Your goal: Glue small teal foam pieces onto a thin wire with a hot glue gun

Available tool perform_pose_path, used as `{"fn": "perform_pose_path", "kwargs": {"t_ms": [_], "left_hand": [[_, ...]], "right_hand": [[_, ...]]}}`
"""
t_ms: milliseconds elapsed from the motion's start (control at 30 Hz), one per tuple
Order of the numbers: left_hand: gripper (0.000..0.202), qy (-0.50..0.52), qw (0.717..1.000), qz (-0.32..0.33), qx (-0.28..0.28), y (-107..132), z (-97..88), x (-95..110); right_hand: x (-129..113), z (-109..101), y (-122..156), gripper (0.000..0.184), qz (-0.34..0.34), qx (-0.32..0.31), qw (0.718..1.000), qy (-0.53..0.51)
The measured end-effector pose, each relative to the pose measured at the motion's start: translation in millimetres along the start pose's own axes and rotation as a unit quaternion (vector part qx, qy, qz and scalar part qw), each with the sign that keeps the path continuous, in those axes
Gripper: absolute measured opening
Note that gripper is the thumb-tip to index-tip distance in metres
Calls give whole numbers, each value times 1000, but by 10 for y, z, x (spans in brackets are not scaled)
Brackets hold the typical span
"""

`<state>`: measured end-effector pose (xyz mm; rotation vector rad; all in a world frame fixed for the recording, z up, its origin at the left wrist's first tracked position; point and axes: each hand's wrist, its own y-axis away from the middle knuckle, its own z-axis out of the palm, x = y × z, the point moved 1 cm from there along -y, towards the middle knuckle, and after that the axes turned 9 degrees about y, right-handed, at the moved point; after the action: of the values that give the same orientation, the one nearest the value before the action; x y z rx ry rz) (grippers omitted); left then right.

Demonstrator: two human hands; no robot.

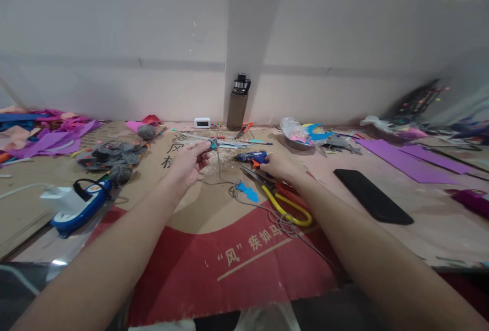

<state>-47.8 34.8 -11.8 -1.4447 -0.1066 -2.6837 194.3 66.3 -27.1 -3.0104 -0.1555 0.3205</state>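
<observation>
My left hand [189, 162] is closed in a pinch on a small teal piece [213, 143] with a thin grey strand [219, 164] hanging from it, above the brown cardboard sheet [183, 209]. My right hand [280, 166] is wrapped round the handle of a blue glue gun [252, 157], whose nozzle points left toward the teal piece. Yellow-handled scissors [284, 206] lie just under my right wrist. A blue cut-out [247, 191] lies between my hands, and a grey cord [275, 221] runs back from the gun across the cardboard.
A brown bottle [237, 103] and a small white clock [202, 122] stand at the back wall. Grey yarn balls [118, 155] and purple scraps [49, 135] lie left, a blue power strip [78, 203] near left. A black phone [372, 196], purple sheets [408, 160] and a metal bowl [301, 135] lie right.
</observation>
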Motion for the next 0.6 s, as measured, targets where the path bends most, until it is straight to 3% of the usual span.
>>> {"fn": "perform_pose_path", "kwargs": {"t_ms": [67, 133, 267, 333, 433, 600], "left_hand": [[11, 5, 1000, 17, -2, -8, 7, 2], [9, 1, 996, 86, -6, 1, 29, 20], [10, -46, 968, 245, -34, 55, 83, 77], [12, -54, 970, 235, -40, 79, 93, 89], [17, -31, 986, 161, -30, 102, 91, 85], [20, 15, 996, 88, -16, 142, 117, 68]], "right_hand": [[35, -25, 14, 20, 14, -27, 1000, -7], [64, -22, 13, 19, 30, -36, 997, -54], [84, 25, -18, 15, 39, 47, 974, -219], [64, 35, -10, 18, 32, 110, 942, -314], [-27, -6, 85, 18, 16, 149, 893, -425], [-270, -172, 367, 15, -66, 146, 867, -471]]}}
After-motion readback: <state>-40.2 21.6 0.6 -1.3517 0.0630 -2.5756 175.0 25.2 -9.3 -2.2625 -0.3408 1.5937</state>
